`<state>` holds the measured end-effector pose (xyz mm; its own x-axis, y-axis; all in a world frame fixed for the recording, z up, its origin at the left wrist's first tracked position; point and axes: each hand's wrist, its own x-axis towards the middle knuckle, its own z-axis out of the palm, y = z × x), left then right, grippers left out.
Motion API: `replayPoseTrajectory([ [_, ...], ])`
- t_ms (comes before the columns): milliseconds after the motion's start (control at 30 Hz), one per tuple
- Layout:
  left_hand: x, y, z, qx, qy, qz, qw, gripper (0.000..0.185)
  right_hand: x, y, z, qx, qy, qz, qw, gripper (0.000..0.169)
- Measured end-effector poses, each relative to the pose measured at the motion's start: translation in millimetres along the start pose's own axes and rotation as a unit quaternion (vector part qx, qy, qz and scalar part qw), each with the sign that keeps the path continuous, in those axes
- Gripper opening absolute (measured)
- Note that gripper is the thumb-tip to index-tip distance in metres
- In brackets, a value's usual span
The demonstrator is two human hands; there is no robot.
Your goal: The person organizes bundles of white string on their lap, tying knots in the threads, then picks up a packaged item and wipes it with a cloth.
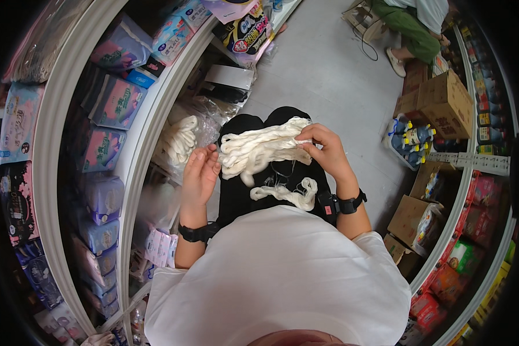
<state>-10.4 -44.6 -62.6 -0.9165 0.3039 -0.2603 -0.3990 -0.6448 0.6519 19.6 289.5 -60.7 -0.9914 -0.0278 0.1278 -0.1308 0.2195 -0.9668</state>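
Note:
A bundle of off-white yarn skeins [261, 145] lies across my black-clad knees. At its right end, the thumb and fingers of my right hand [326, 149] pinch some of the strands. My left hand [201, 171] is beside the looped left end, palm turned inward, fingers apart and slightly bent, with nothing in it. One loose skein end hangs blurred below the bundle. Closer to me, a smaller twisted skein [287, 193] rests on my lap near some clear plastic strands. Black straps with small devices circle both wrists.
More white skeins [179, 140] sit in a clear plastic bag on my left. Shelves of packaged pads [119, 101] stand beyond them. To the right are cardboard boxes [445, 104], a shrink-wrapped bottle pack [408, 140] and stocked shelves. Another person in green trousers [408, 30] sits farther up the aisle.

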Motion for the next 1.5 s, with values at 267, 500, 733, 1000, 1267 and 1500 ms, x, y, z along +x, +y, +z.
replayPoseTrajectory([
  [267, -5.5, -9.5, 21.1, 0.291, -0.085, 0.057, 0.951, 0.039, 6.4, -41.8, 7.7, 0.024, -0.063, -0.012, 0.998, 0.015],
  [500, 3.8, -14.5, 65.7, 0.378, -0.257, -0.001, 0.889, 0.079, 27.9, -88.8, 16.1, 0.102, -0.136, -0.122, 0.978, 0.019],
  [733, 0.2, -34.0, 37.8, 0.354, -0.22, -0.092, 0.905, 0.037, 30.4, -90.9, -6.8, 0.172, -0.016, -0.099, 0.98, 0.02],
  [1000, -10.2, -23.7, 8.8, 0.303, -0.106, -0.102, 0.941, 0.027, 12.8, -52.4, -28.0, 0.157, 0.036, -0.061, 0.985, 0.019],
  [1267, -25.1, -1.3, 12.9, -0.047, -0.076, -0.043, 0.995, 0.04, 4.4, -16.0, -25.6, 0.177, 0.061, 0.06, 0.981, 0.013],
  [1500, -28.3, 5.5, 32.4, -0.085, -0.139, 0.1, 0.982, 0.075, -1.9, 5.3, -16.8, 0.163, 0.036, 0.094, 0.982, 0.012],
])
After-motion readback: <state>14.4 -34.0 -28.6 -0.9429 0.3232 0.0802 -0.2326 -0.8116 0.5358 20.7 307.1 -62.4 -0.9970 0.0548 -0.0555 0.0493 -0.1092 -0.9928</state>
